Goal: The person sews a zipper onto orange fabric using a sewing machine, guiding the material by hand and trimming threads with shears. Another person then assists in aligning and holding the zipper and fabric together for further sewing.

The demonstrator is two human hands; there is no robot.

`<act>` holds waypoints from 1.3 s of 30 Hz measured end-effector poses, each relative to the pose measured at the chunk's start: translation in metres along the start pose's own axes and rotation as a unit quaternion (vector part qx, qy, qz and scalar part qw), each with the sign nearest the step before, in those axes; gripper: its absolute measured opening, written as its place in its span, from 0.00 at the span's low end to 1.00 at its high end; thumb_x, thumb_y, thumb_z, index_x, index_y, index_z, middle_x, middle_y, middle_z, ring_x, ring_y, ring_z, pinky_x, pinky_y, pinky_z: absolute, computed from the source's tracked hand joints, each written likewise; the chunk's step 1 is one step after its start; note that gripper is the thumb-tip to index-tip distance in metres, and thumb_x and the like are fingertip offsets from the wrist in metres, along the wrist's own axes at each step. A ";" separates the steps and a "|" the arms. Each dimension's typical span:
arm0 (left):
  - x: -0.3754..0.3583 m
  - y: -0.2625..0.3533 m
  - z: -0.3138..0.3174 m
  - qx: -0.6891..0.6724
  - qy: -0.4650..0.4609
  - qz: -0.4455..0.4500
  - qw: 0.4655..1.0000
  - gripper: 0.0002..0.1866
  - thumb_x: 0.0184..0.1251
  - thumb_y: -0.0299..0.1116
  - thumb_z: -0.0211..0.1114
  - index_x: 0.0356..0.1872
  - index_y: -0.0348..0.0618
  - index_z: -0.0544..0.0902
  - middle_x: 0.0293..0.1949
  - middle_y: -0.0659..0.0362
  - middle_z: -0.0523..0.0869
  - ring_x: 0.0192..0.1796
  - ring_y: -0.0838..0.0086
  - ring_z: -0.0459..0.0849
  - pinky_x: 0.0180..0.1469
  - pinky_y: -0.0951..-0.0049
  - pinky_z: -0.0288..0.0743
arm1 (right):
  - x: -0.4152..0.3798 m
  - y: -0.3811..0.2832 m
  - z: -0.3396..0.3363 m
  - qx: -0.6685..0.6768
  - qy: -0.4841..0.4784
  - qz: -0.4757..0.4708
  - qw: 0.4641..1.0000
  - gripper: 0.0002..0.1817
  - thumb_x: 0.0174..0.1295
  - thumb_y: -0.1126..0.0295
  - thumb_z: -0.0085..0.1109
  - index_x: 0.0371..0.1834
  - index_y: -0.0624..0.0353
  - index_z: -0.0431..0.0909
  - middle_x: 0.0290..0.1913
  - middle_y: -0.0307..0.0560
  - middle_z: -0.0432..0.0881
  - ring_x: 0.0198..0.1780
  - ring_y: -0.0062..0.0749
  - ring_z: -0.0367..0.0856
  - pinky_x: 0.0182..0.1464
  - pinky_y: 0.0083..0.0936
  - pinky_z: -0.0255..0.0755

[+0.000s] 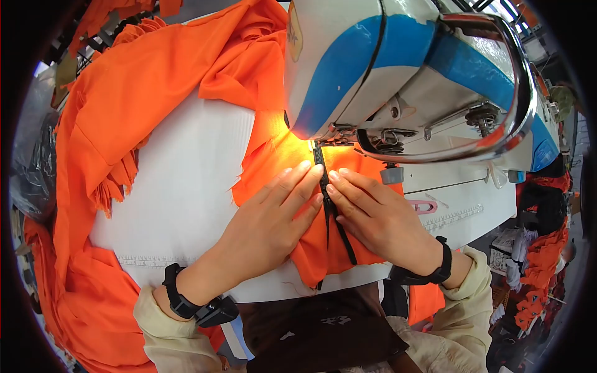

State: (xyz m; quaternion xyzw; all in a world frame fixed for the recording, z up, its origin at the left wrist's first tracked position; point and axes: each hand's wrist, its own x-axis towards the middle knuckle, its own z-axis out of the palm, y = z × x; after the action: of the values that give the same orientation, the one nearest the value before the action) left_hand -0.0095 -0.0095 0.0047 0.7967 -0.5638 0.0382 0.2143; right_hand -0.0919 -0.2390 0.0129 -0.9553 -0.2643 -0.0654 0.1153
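Observation:
Under the lit needle area of a blue and white sewing machine (348, 68) lies a piece of orange fabric (260, 177). A black zipper (319, 155) runs down it from the presser foot, and its lower end splits into two tapes. My left hand (270, 214) lies flat on the fabric left of the zipper, its fingers stretched forward and fingertips touching the zipper's edge. On the other side, my right hand (380, 214) rests with fingers extended, pressing the fabric close against the zipper. Neither hand grasps anything. The needle tip is hard to make out in the glare.
A large orange garment (149, 81) drapes over the table's left side. To the right are a pink-handled tool (424, 206) and a ruler strip (457, 216) on the white table (180, 180). A curved metal bar (528, 81) juts from the machine. More orange cloth (544, 267) lies at far right.

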 end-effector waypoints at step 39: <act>0.000 -0.006 0.005 -0.014 -0.001 0.011 1.000 0.20 0.62 0.28 0.63 0.54 0.28 0.84 0.60 0.51 0.82 0.68 0.58 0.77 0.66 0.63 0.79 | 0.008 0.002 -0.007 -0.009 -0.057 0.039 0.998 0.27 0.59 0.72 0.68 0.63 0.66 0.79 0.68 0.49 0.78 0.70 0.41 0.75 0.65 0.33 0.76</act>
State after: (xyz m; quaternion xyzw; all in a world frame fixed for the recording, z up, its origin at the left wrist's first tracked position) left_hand -0.0046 -0.0096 -0.0014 0.7876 -0.5730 0.0316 0.2244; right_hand -0.0847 -0.2383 0.0210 -0.9680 -0.2327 -0.0087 0.0938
